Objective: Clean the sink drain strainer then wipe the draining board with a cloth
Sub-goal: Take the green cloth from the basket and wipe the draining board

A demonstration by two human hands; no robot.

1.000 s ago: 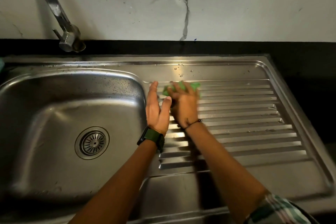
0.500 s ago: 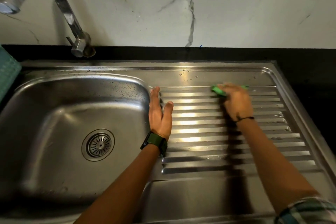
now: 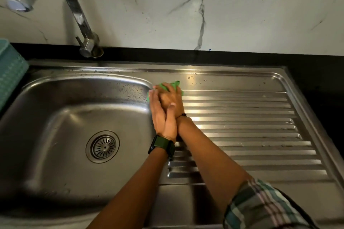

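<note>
Right hand (image 3: 172,101): on a crumpled green cloth (image 3: 174,84), fingers curled over it – pressing it down at the far left corner of the ribbed stainless-steel draining board (image 3: 251,117).
Left hand (image 3: 161,115): flat, fingers straight and pressed together, lying right against the right hand, thumb over its wrist.
Cloth: mostly hidden, just poking out past the fingertips.
Round metal drain strainer (image 3: 102,146): sitting in the basin – well left of the fingers.
Wrist: dark green watch (image 3: 161,146).
</note>
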